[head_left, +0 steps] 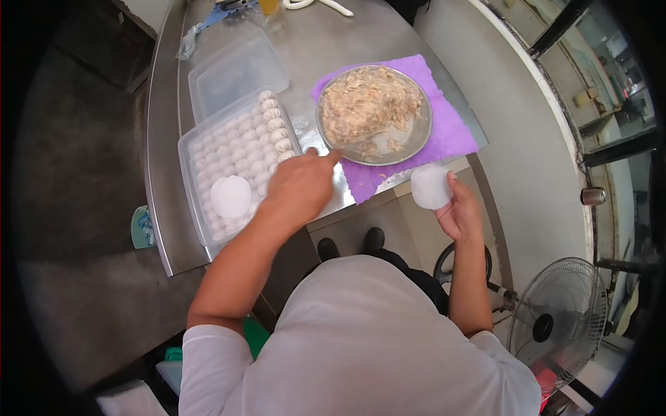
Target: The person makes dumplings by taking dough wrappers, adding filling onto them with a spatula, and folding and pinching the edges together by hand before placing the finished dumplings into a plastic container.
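My left hand [302, 184] is over the table edge, between the tray and the metal bowl, back up. Two of its fingertips show apart near the bowl's rim, with nothing visible between them; its other fingers are hidden. In my right hand [461, 208] is a thin round white wrapper [430, 186], held at its edge with the thumb on top, below the bowl. The round bowl [374, 161] contains a pale, chunky mixture [368, 104]. Rows of small white pleated dumplings [239, 149] fill a clear plastic tray [186, 163], and a white round stack [231, 196] lies on them.
A purple cloth [447, 125] lies under the bowl on the steel table [305, 52]. An empty clear lid or tray [236, 73] is behind the dumplings. White dough strips [333, 7] lie at the far edge. A standing fan [558, 322] is at the lower right, beside the wall.
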Demonstrator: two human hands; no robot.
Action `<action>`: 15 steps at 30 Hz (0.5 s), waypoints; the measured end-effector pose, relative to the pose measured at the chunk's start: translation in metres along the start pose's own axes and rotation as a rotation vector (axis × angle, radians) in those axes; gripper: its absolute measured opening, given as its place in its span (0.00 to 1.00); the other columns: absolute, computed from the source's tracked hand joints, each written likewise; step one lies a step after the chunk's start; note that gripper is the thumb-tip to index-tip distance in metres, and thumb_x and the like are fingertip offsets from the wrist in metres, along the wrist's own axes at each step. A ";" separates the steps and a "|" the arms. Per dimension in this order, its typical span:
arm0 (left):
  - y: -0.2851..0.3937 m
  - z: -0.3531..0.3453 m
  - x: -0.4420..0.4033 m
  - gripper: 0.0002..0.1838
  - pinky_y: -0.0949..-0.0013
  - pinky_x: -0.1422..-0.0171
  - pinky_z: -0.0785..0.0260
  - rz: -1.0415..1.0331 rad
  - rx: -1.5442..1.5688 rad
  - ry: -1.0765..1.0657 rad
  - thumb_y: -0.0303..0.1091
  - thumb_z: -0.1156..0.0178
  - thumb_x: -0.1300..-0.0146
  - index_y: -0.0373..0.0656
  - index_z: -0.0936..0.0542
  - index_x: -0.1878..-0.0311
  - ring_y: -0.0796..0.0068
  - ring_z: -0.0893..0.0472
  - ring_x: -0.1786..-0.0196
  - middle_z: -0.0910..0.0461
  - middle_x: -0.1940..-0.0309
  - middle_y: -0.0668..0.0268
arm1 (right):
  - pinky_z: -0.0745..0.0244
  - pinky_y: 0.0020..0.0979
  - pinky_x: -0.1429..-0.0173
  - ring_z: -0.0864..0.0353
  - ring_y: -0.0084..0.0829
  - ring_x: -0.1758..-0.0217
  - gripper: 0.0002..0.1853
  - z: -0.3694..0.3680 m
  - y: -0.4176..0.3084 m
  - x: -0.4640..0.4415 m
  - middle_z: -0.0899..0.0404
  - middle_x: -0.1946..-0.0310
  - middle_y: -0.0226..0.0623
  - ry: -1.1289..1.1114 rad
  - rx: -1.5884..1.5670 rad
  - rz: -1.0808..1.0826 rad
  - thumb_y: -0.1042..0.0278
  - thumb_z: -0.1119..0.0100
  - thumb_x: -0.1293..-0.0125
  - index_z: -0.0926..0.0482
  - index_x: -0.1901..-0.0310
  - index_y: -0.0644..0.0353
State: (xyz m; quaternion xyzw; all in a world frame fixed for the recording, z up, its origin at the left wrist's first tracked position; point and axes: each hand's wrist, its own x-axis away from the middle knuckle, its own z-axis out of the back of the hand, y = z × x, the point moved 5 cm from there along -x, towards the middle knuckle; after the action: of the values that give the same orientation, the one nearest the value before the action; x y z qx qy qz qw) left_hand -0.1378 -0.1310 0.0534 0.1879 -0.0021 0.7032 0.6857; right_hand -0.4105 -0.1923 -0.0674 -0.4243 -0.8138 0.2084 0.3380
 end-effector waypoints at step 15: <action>0.003 -0.019 -0.021 0.32 0.49 0.43 0.26 0.059 0.099 -0.068 0.14 0.50 0.45 0.45 0.20 0.35 0.43 0.18 0.52 0.17 0.63 0.41 | 0.21 0.45 0.38 0.17 0.40 0.43 0.22 0.010 0.013 -0.031 0.19 0.45 0.47 -0.073 -0.004 -0.210 0.59 0.48 0.21 0.28 0.39 0.73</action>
State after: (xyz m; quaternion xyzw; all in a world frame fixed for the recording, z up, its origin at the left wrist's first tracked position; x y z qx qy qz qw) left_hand -0.1455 -0.1468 0.0305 0.2452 0.0038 0.7156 0.6540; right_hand -0.3972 -0.2115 -0.0941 -0.3297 -0.8659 0.1854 0.3273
